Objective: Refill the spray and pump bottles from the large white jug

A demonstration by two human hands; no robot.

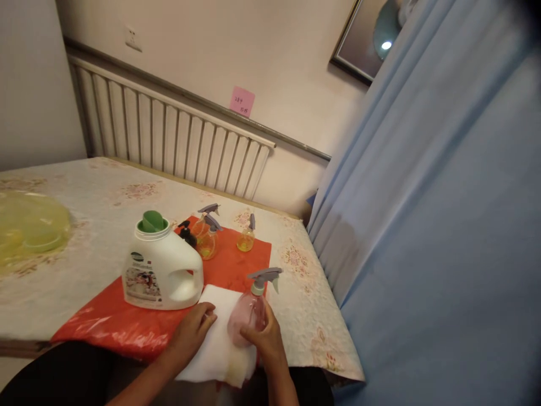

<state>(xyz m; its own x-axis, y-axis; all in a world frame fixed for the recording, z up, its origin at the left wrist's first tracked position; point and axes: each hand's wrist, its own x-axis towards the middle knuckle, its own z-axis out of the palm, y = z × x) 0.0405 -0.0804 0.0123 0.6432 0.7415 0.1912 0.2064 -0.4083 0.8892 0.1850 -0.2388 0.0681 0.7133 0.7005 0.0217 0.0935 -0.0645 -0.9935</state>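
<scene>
My right hand is wrapped around a pink see-through spray bottle with a grey trigger head. The bottle stands nearly upright over a folded white cloth; whether its base touches the cloth I cannot tell. At the cloth's left edge is my left hand, its fingers loosely curved with a gap between them and no object visible there. Just beyond that hand, a white detergent jug with a green spout insert stands uncapped on a red plastic sheet.
Behind the jug are two yellow-tinted spray bottles and a black pump bottle. Another small spray bottle stands farther right. A yellow translucent basin lies at left on the flowered tablecloth. A blue curtain hangs at right.
</scene>
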